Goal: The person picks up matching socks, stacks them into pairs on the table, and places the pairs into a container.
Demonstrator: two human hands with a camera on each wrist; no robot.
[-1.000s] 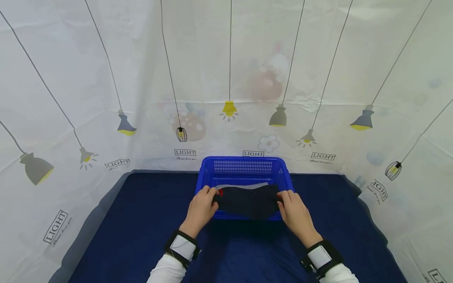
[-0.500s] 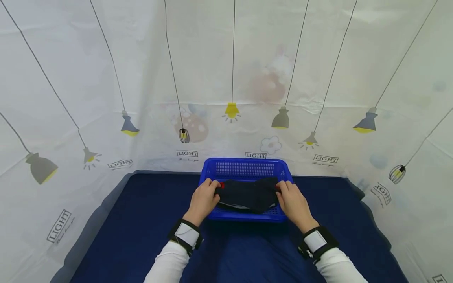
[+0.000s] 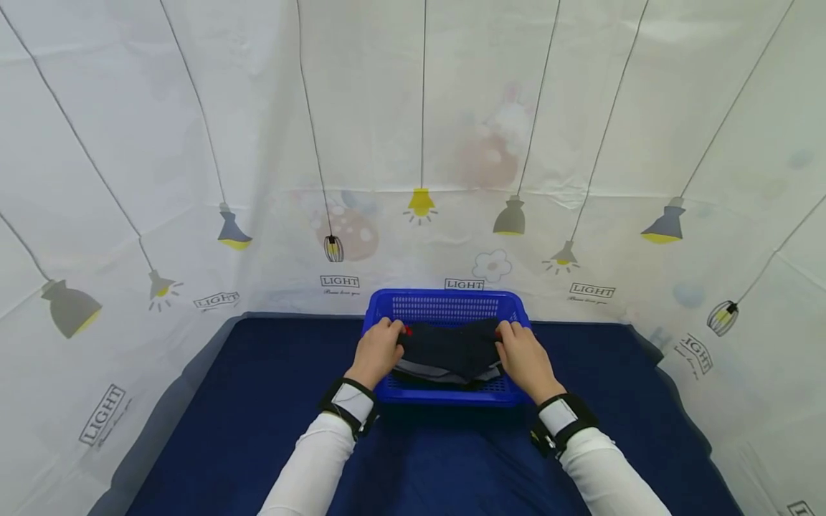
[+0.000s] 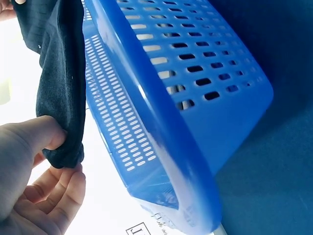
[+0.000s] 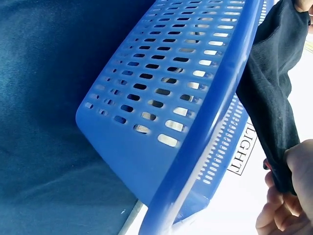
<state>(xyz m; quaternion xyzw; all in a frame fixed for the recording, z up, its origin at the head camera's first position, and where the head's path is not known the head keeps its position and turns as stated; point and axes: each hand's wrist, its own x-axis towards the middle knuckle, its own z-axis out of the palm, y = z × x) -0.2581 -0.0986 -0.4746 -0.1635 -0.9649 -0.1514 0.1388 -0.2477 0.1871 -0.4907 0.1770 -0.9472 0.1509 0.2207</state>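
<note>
A dark navy, soft cloth piece with small red patches at its ends is stretched sideways over a blue basket. Its left end is pinched between the thumb and fingers of my left hand. My right hand pinches the opposite end. In the left wrist view the dark cloth hangs in a narrow fold, with the thumb on one side and the fingers below. The right wrist view shows the cloth running taut from the pinch. Below its front edge, grey fabric shows.
The basket has slotted walls and stands on a dark blue cloth surface, against a white sheet printed with hanging lamps. Pale things show through the slots in the wrist views.
Both hands have moved away from me and slightly closer together with the dark cloth. The grey edge, which showed behind the cloth, now shows in front below it.
</note>
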